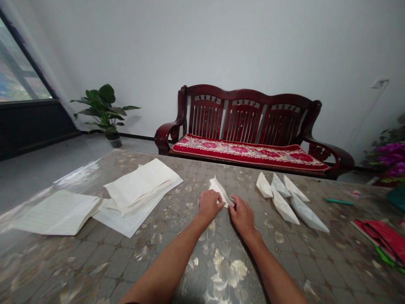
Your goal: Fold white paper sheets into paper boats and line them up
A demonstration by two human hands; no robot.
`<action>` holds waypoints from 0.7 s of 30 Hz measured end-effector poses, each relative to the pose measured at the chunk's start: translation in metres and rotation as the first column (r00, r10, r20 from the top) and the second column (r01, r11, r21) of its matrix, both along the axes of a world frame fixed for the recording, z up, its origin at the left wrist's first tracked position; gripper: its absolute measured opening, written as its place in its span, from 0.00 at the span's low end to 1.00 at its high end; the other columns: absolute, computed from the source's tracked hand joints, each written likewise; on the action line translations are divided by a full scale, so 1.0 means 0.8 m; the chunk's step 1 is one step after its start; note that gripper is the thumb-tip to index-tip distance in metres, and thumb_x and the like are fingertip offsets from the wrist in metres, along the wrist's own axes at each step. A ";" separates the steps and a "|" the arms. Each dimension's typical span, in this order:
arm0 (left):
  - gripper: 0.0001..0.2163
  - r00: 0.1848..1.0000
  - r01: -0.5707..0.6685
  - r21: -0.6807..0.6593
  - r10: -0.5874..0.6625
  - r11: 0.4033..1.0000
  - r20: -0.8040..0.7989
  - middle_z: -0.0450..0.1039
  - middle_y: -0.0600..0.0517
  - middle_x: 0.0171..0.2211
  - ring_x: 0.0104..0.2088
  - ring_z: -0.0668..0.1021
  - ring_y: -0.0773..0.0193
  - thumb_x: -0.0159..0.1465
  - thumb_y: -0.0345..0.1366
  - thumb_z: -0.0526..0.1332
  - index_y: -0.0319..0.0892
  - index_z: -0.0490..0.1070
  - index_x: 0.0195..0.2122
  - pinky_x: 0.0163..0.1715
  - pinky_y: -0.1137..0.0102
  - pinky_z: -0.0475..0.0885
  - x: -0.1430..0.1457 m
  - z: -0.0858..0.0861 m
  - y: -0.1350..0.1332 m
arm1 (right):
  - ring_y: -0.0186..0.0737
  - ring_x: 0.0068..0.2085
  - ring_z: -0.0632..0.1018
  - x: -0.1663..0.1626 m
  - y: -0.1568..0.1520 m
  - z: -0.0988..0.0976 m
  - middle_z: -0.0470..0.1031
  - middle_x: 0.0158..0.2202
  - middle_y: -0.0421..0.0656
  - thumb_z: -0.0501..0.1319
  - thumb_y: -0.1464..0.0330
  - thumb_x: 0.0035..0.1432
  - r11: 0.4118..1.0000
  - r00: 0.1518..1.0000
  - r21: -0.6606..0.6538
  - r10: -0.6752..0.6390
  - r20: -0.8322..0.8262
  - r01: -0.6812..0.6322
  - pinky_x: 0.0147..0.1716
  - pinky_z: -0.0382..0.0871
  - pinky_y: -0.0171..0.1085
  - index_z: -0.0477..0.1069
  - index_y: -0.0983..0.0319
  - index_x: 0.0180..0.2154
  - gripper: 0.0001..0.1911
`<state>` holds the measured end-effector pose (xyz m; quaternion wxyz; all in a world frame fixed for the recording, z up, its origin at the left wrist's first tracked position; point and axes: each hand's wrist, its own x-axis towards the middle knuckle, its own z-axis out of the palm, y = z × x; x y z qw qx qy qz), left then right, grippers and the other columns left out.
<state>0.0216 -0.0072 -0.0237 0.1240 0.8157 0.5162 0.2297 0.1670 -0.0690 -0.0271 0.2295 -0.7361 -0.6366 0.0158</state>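
Note:
A small folded white paper (220, 190) stands at the middle of the table between my two hands. My left hand (210, 205) closes on its near left side, thumb and fingers bent against it. At its near right edge, my right hand (242, 214) pinches the paper with curled fingers. Part of the fold is hidden behind my fingers. To the right of my hands sit several folded paper boats (284, 207), grouped in two rough rows.
Left on the patterned table (171, 249) lie a stack of white paper (145, 181) and loose sheets (60, 213). A green pen (340, 202) and a red pouch (384, 238) lie at right. Behind stand a wooden bench (243, 118) and a potted plant (106, 112).

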 end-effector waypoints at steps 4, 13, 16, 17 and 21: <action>0.05 1.000 -0.014 0.000 0.014 1.000 -0.012 0.75 0.49 0.35 0.43 0.75 0.56 0.61 0.37 0.64 0.43 0.75 0.30 0.47 0.63 0.65 0.000 0.001 0.000 | 0.43 0.43 0.74 0.002 -0.004 -0.003 0.77 0.37 0.43 0.57 0.69 0.63 0.991 0.992 0.044 0.122 0.038 -0.123 0.43 0.62 0.36 0.77 0.57 0.40 0.09; 0.09 0.995 -0.091 -0.013 0.092 0.996 0.027 0.75 0.49 0.43 0.47 0.75 0.57 0.62 0.34 0.63 0.44 0.72 0.43 0.47 0.65 0.69 -0.008 -0.005 0.001 | 0.43 0.40 0.71 -0.002 -0.010 -0.007 0.74 0.35 0.44 0.59 0.70 0.63 0.965 0.963 0.143 0.190 0.190 -0.218 0.40 0.60 0.37 0.79 0.56 0.39 0.09; 0.20 1.000 0.012 0.143 -0.009 0.990 -0.021 0.67 0.44 0.58 0.59 0.69 0.53 0.61 0.31 0.64 0.44 0.67 0.56 0.56 0.60 0.66 -0.014 -0.010 0.005 | 0.43 0.40 0.70 -0.005 -0.012 -0.005 0.73 0.34 0.44 0.60 0.70 0.62 0.961 0.955 0.158 0.189 0.230 -0.228 0.39 0.59 0.38 0.79 0.56 0.37 0.08; 0.21 0.994 0.093 0.200 -0.081 0.975 -0.067 0.64 0.44 0.62 0.62 0.65 0.52 0.62 0.30 0.63 0.45 0.66 0.57 0.59 0.58 0.63 -0.017 -0.012 0.008 | 0.43 0.39 0.70 -0.006 -0.012 -0.005 0.73 0.34 0.44 0.60 0.70 0.62 0.959 0.952 0.164 0.189 0.240 -0.232 0.39 0.59 0.38 0.78 0.57 0.36 0.08; 0.16 0.912 0.378 0.264 -0.308 0.887 -0.270 0.66 0.46 0.62 0.66 0.61 0.51 0.66 0.29 0.57 0.47 0.72 0.54 0.64 0.52 0.56 -0.029 -0.021 0.022 | 0.44 0.40 0.70 -0.006 -0.013 -0.005 0.74 0.35 0.44 0.60 0.71 0.62 0.945 0.945 0.199 0.207 0.254 -0.260 0.38 0.60 0.39 0.78 0.58 0.36 0.07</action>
